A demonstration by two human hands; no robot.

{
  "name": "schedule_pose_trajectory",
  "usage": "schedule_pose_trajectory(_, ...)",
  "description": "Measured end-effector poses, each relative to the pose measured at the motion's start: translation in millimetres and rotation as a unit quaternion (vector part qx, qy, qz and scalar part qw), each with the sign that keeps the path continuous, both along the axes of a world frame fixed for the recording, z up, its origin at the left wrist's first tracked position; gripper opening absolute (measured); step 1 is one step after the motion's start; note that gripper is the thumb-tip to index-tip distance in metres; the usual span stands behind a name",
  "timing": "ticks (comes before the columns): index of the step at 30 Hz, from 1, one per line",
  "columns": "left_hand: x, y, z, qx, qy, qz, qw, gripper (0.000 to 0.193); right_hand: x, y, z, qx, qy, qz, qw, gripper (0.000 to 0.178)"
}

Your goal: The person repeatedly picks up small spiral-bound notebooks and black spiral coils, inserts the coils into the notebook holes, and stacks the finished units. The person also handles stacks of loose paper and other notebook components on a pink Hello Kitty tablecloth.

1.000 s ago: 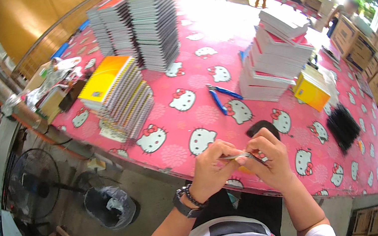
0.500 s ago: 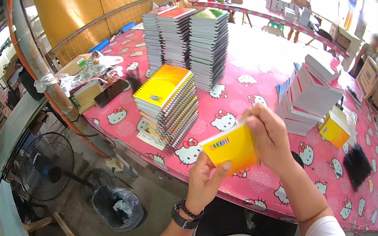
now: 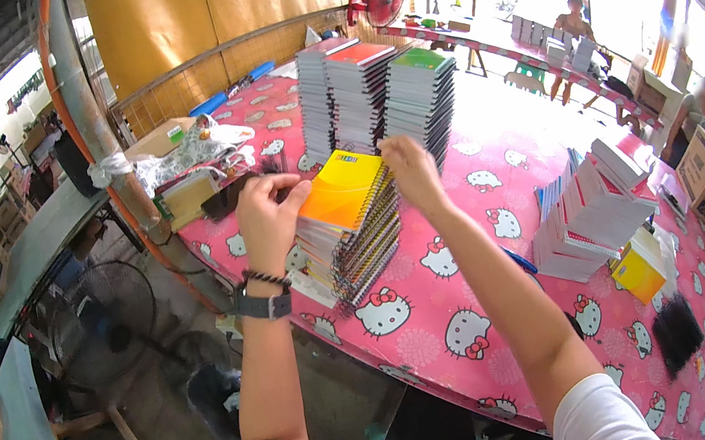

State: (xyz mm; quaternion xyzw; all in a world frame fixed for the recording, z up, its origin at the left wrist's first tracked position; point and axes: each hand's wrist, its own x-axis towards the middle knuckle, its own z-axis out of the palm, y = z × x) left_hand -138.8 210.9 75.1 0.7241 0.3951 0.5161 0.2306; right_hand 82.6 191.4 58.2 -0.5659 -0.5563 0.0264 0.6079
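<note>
A yellow spiral notebook [image 3: 341, 186] lies on top of a leaning stack of spiral notebooks [image 3: 368, 255]. My left hand [image 3: 269, 214] is at its left edge, thumb by the cover and curved fingers apart from the thumb. At the far right corner, beside the wire binding, the fingers of my right hand [image 3: 408, 171] are bent together on the notebook's edge. Just behind stand three tall notebook stacks, topped by a green cover [image 3: 421, 60], a red cover [image 3: 361, 53] and a partly hidden reddish one.
A pink patterned cloth [image 3: 485, 385] covers the table. White bound pages [image 3: 579, 222], a yellow block [image 3: 639, 273] and a bundle of black wires [image 3: 677, 334] lie to the right. A dark phone [image 3: 226, 200], a pole [image 3: 92, 106] and a standing fan [image 3: 101, 316] are on the left.
The yellow notebook has gone from between my hands in front of the table to the top of the near stack. Both hands have moved forward and left with it.
</note>
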Motion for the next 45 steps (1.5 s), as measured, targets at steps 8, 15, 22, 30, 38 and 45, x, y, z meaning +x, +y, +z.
schedule_pose_trajectory(8, 33, 1, -43, -0.108, -0.35, -0.069, 0.928, 0.053, -47, 0, -27, 0.101, 0.184, -0.043, 0.977, 0.018)
schedule_pose_trajectory(15, 40, 21, -58, -0.047, -0.231, 0.05, 0.971, 0.051, -23, -1, -28, 0.081, 0.095, -0.022, 0.992, 0.02)
schedule_pose_trajectory(22, -31, -63, -55, -0.01, -0.291, 0.134, 0.947, 0.04, 81, -224, -5, -0.205, -0.149, 0.184, 0.95, 0.021)
schedule_pose_trajectory(30, -11, -129, -102, 0.017, -0.275, 0.204, 0.94, 0.036, 310, -386, -69, -0.148, -0.315, -0.551, 0.758, 0.02)
schedule_pose_trajectory(38, 79, -190, -73, 0.101, -0.199, 0.02, 0.975, 0.037, 354, -413, -63, -0.137, -0.282, -0.481, 0.819, 0.013)
schedule_pose_trajectory(45, 168, -281, -85, 0.028, -0.026, -0.317, 0.948, 0.049, 158, -426, -32, -0.199, -0.159, -0.133, 0.958, 0.015)
